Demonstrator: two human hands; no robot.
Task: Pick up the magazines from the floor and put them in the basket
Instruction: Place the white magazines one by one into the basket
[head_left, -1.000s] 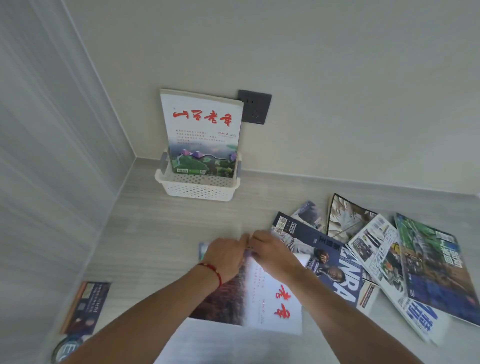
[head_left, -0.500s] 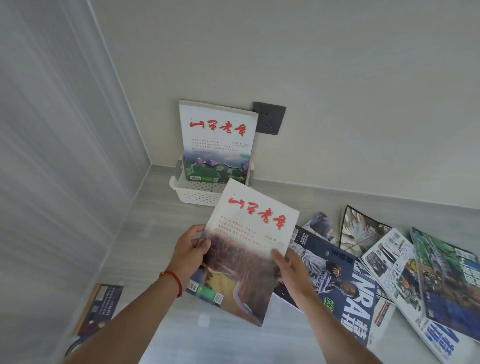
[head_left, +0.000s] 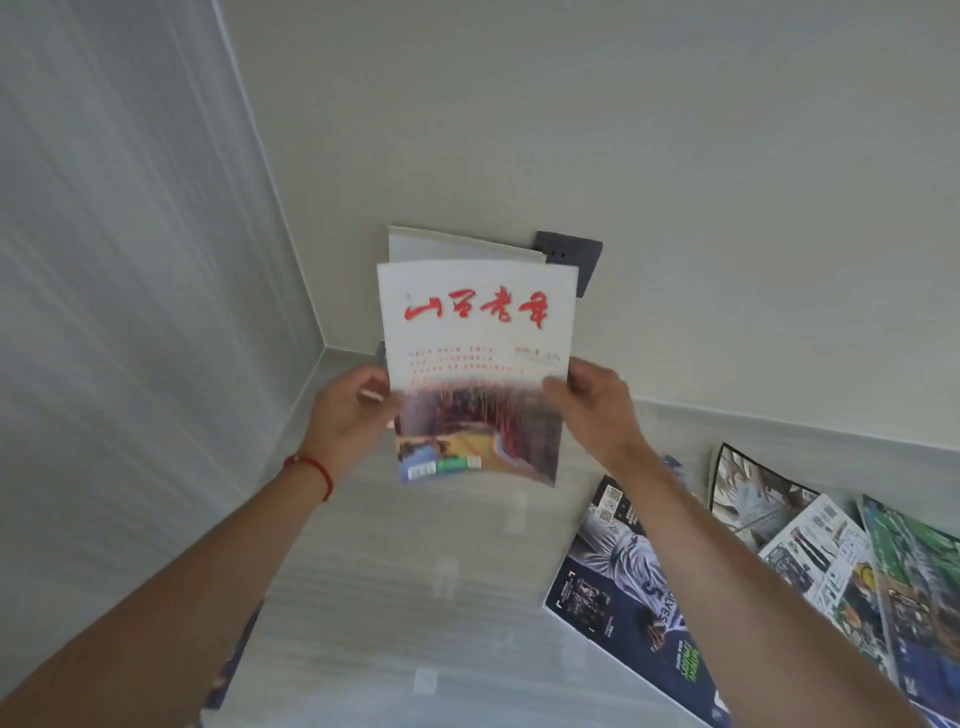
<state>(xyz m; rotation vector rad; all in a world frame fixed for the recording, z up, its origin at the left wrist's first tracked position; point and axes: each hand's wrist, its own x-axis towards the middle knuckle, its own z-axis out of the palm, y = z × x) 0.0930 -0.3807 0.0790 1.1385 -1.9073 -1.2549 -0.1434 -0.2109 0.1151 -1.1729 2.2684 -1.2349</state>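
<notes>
Head view, left hand (head_left: 347, 410), right hand (head_left: 597, 408) gripping upright magazine (head_left: 478, 332)

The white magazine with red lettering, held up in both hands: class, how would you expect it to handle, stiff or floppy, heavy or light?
Probably floppy: the magazine is thin and its top edge bows slightly. Likely light, since the left hand and right hand only pinch its side edges. Its cover may be glossy, so perhaps slippery.

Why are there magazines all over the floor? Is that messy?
Yes. Several magazines lie scattered and overlapping at odd angles on the floor by the wall. Both hands hold one white magazine upright.
</notes>
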